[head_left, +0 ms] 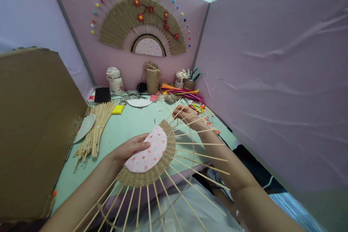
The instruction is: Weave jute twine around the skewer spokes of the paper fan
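My left hand (130,149) grips the small fan (168,159), thumb across its pink half-disc (150,156), above the near edge of the bench (119,130). My right hand (188,116) is at the uppermost sticks (199,144), fingers pinched together, whether on cord (193,148) or stick I cannot tell; the cord curves loosely across the lower sticks.

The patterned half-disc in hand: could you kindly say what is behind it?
The left hand is partly behind the patterned half-disc, with its thumb in front. The tabletop shows beyond; the fingertips and anything else are covered.
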A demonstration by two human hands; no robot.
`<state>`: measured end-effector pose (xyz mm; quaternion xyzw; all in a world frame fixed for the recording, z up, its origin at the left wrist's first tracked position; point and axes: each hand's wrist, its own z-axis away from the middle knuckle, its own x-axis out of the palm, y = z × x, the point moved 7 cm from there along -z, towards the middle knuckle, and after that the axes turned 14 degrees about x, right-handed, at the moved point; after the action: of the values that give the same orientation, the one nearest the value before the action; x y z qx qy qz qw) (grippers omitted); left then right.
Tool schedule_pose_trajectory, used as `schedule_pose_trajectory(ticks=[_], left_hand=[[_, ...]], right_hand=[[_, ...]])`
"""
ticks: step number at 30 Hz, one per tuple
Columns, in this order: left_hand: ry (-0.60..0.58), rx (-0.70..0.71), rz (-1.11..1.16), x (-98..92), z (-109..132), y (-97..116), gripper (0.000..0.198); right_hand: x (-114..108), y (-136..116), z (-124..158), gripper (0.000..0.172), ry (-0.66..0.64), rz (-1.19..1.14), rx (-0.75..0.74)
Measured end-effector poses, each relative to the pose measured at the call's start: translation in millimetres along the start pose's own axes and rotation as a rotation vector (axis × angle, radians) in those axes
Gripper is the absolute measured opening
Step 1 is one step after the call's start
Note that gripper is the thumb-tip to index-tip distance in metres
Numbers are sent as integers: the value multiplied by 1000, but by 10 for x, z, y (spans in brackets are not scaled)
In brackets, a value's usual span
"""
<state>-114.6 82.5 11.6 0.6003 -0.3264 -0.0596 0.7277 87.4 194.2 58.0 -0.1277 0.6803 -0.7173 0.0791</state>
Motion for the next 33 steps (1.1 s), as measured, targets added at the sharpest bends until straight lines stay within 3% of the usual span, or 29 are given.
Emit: schedule_pose_trajectory(ticks=[7,13,23,27,33], left_hand=[[-33,-17,104,51,-2,-61,52],[26,-30,132,32,-8,-119,47],[-50,13,170,-44,-149,-152,44],[-165,32,307,54,-139,-66,43],[-204,-93,337,81,-118,-108,44]], right_hand=[[-109,-81,6,46,189,17,17],[-229,-124,-13,47,338,70,37],[-544,-416,-174,36,101,494,107],[-626,-538,-186,31,-40,378,85],[-783,-485,-296,31,-16,153,29]])
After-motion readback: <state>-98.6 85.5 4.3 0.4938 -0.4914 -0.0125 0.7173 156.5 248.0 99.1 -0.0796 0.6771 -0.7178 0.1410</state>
